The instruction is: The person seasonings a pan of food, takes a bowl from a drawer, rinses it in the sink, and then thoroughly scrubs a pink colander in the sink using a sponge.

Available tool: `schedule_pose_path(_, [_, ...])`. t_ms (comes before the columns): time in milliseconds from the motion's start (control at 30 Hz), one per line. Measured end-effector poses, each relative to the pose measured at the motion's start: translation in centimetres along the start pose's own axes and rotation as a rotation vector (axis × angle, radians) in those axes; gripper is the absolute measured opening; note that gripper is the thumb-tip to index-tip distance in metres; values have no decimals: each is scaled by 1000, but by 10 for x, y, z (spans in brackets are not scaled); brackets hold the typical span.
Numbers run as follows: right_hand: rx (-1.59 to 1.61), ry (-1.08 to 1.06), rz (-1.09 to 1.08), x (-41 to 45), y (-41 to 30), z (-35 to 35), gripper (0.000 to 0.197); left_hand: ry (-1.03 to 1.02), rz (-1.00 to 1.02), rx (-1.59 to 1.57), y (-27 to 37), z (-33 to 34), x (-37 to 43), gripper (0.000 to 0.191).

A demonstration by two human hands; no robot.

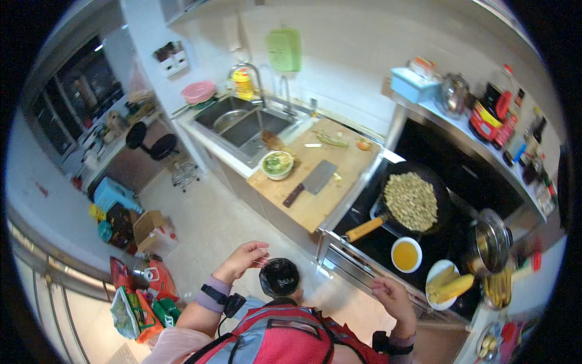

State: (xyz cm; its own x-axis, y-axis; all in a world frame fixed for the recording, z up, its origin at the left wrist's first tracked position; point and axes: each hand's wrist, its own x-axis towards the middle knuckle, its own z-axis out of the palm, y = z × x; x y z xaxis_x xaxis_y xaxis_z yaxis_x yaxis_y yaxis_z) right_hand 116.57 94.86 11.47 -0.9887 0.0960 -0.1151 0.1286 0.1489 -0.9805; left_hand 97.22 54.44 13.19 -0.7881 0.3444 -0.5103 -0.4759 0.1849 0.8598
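My left hand (245, 260) is raised over the floor with its fingers drawn together. Something thin and pale shows at the fingertips, too blurred to name. Just right of it is a person's dark-haired head (279, 276), seen from above. My right hand (393, 298) hovers near the stove's front edge, fingers loosely bent, with nothing visible in it. Closest to that hand are a white bowl of yellow liquid (406, 255) and a white dish (435, 278) bearing long yellow pieces (454, 290). Behind them sits a black wok (443, 191) full of pale chopped pieces (410, 200).
The wok's wooden handle (365, 229) points towards the counter. A cleaver (319, 177) and a bowl of chopped greens (277, 164) are on the cutting board (311, 214). Beyond is a double sink (254, 129). Bottles (491, 120) line the shelf; bags (145, 309) stand on the floor at left.
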Motion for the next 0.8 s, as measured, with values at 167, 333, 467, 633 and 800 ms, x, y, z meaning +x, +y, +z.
schedule_pose_path(167, [190,-77,55,16,56,9,33,24,-21,38,3,0,-4,35])
schedule_pose_path(333, [128,-28,349,39,126,-1,31,-96,-77,99,5,15,12,35])
schedule_pose_path(467, [771,301,668,60,191,26,16,-80,-131,154,-2,8,10,34])
schedule_pose_path(633, [1521,798,267,79,353,8,24,-99,-209,204,-9,8,16,32])
schedule_pose_path(800, [1577,1188,415,123,325,20,35,6,-312,160,-35,-18,0,30])
